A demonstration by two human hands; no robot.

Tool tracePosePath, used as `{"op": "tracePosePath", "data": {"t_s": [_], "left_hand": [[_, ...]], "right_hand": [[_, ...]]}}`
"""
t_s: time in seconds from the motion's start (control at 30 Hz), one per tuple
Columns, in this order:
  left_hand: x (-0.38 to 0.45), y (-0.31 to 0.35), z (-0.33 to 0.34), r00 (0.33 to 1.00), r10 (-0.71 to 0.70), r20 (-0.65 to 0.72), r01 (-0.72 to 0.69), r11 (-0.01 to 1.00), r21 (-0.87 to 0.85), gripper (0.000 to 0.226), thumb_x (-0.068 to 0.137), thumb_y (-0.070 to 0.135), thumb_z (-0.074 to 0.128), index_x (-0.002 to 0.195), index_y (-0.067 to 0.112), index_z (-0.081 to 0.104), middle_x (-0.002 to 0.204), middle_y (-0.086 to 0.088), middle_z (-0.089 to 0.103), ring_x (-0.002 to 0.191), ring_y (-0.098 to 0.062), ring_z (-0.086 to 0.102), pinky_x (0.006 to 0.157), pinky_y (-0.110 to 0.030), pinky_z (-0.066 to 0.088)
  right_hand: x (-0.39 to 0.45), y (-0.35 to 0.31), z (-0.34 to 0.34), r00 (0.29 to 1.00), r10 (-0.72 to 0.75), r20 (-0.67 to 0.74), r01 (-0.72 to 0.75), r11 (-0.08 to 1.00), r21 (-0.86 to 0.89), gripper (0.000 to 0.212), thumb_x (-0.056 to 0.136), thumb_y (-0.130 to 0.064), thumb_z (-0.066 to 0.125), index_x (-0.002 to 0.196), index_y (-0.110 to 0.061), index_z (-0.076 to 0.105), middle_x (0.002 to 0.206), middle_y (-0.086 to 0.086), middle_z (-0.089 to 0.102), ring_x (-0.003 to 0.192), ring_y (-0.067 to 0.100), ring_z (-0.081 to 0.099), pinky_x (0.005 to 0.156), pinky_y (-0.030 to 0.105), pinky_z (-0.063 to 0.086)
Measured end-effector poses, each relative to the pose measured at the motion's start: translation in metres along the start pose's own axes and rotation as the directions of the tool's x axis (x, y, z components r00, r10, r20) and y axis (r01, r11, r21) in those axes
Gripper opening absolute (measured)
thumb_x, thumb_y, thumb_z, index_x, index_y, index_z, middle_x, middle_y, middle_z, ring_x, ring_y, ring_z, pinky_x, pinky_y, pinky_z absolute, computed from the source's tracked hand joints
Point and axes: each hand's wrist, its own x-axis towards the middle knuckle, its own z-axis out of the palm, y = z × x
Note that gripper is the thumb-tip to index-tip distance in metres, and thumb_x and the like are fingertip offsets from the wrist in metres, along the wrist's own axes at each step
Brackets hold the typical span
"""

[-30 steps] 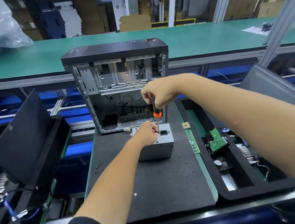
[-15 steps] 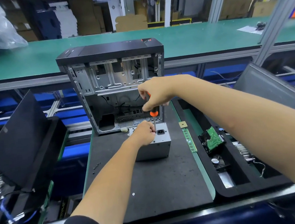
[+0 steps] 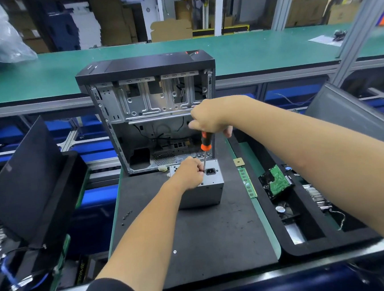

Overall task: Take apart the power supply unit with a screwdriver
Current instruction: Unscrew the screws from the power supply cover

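Power supply unit (image 3: pixel 200 186) standing on the dark mat (image 3: pixel 205 232) of the desk (image 3: pixel 266 220), just in front of the opened computer case (image 3: pixel 151 111), with its socket face turned upward so that the screws on that face can be reached from above. The right hand (image 3: pixel 208 118) grips the handle of the screwdriver (image 3: pixel 205 141) from the top, fingers (image 3: pixel 193 124) clenched around the black and orange grip; the shaft runs down, slightly tilted, to a point beside the power socket (image 3: pixel 210 171), a posture that suits pressing down while turning. The left hand (image 3: pixel 189 173) rests on top of the unit with its fingers curled close against the lower shaft, apparently to guide the tip and to hold the box in place against twisting; whether they actually pinch the shaft cannot be told. The tip and the screw it addresses are hidden by the left hand. A few small dark screws (image 3: pixel 127 215) lie apart on the mat's left side, away from the work. A memory stick (image 3: pixel 247 182) lies along the mat's right edge, and a hard drive (image 3: pixel 275 181) sits in the black foam tray (image 3: pixel 311 244) further right, suggesting that parts are sorted away as they are removed. The unit's cover appears unopened, so the dismantling seems to be at an early stage.
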Motion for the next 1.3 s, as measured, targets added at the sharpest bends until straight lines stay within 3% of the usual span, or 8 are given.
{"op": "tracePosePath", "data": {"t_s": [0.33,0.43,0.57,0.67,0.8,1.0,1.13,1.3], "left_hand": [[0.000,0.003,0.000,0.999,-0.030,0.014,0.030,0.999,-0.017,0.030,0.082,-0.003,0.050,0.061,0.018,0.047,0.094,-0.004,0.045,0.058,-0.011,0.046,0.051,-0.018,0.038],[0.000,0.004,-0.001,0.999,-0.030,0.016,0.030,0.999,-0.010,0.030,0.081,-0.004,0.049,0.061,0.018,0.048,0.087,-0.003,0.046,0.058,-0.011,0.047,0.051,-0.017,0.036],[-0.002,0.006,-0.003,0.999,-0.027,0.029,0.027,1.000,-0.007,0.031,0.082,-0.005,0.049,0.060,0.017,0.047,0.079,0.000,0.047,0.058,-0.013,0.046,0.051,-0.017,0.036],[-0.002,0.007,-0.004,0.999,-0.029,0.024,0.029,1.000,-0.001,0.031,0.081,-0.005,0.049,0.059,0.017,0.045,0.087,-0.004,0.049,0.060,-0.013,0.046,0.052,-0.017,0.037],[-0.002,0.007,-0.004,0.999,-0.035,0.028,0.034,0.999,0.013,0.029,0.082,-0.003,0.050,0.061,0.017,0.047,0.088,-0.001,0.046,0.067,-0.017,0.048,0.054,-0.017,0.036],[-0.001,0.006,-0.004,0.999,-0.024,0.045,0.023,1.000,0.013,0.031,0.081,-0.003,0.050,0.061,0.021,0.047,0.090,-0.003,0.048,0.082,-0.021,0.051,0.070,-0.024,0.037],[0.001,0.005,-0.004,0.999,-0.030,0.040,0.029,0.999,0.022,0.030,0.082,-0.002,0.051,0.062,0.021,0.047,0.094,-0.004,0.047,0.076,-0.018,0.048,0.072,-0.023,0.036],[0.003,0.005,-0.003,0.998,-0.048,0.039,0.048,0.999,0.002,0.023,0.079,-0.004,0.049,0.067,0.015,0.053,0.075,0.004,0.044,0.077,-0.018,0.048,0.070,-0.020,0.036]], "right_hand": [[-0.004,0.004,-0.003,0.994,-0.102,-0.032,0.107,0.950,0.295,0.013,0.084,-0.008,0.065,0.095,-0.014,0.061,0.087,0.000,0.061,0.064,0.016,0.066,0.056,0.025,0.046],[-0.002,0.003,-0.001,0.998,-0.039,-0.052,0.047,0.985,0.169,0.034,0.101,-0.041,0.041,0.080,-0.015,0.049,0.074,0.007,0.060,0.046,0.022,0.067,0.061,0.031,0.051],[0.003,0.000,0.002,0.997,-0.047,-0.053,0.043,0.996,-0.074,0.029,0.102,-0.018,0.033,0.076,-0.013,0.044,0.076,0.015,0.066,0.057,0.025,0.063,0.056,0.030,0.044],[0.000,0.003,-0.001,0.984,-0.139,-0.109,0.154,0.978,0.139,0.001,0.091,-0.014,0.052,0.092,-0.014,0.053,0.086,-0.001,0.062,0.073,0.020,0.057,0.062,0.030,0.043],[-0.008,0.005,-0.002,0.982,-0.176,-0.064,0.187,0.939,0.290,0.018,0.082,-0.007,0.062,0.094,-0.017,0.054,0.098,0.004,0.064,0.081,0.019,0.059,0.067,0.032,0.047],[-0.004,0.002,0.003,0.996,-0.017,-0.092,0.022,0.998,0.054,0.043,0.104,-0.037,0.027,0.080,-0.007,0.046,0.063,0.010,0.058,0.042,0.023,0.064,0.055,0.032,0.048],[-0.004,0.003,0.001,0.983,-0.144,-0.111,0.156,0.983,0.101,0.008,0.092,-0.022,0.054,0.090,-0.014,0.053,0.075,-0.001,0.061,0.065,0.019,0.064,0.061,0.031,0.048],[-0.008,0.001,0.003,0.969,-0.223,-0.106,0.237,0.962,0.138,0.020,0.082,-0.013,0.063,0.101,-0.016,0.058,0.089,-0.005,0.059,0.081,0.018,0.059,0.065,0.031,0.049]]}}
